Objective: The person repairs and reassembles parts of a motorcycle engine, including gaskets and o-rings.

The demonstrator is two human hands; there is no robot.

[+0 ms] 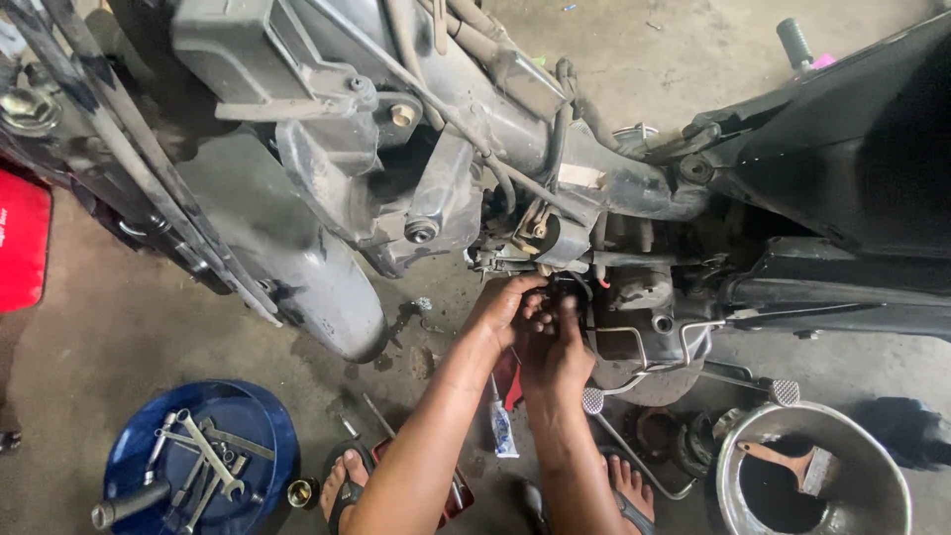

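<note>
A stripped scooter stands over me, its grey engine and frame (446, 129) bare. Both my hands are pressed together under the engine's middle, by the carburettor (555, 238) and the crankcase (644, 317). My left hand (500, 309) reaches up from the lower left, fingers curled toward a small dark part. Just right of it and lower, my right hand (557, 355) has its fingertips at the same spot. What they pinch is hidden by the fingers.
A blue round tray (263, 426) holding several wrenches sits lower left. A metal basin (872, 466) with a brush in it is lower right. A small tube (502, 428) lies on the concrete floor. My sandalled feet (342, 485) are below. The black body panel (862, 149) is at right.
</note>
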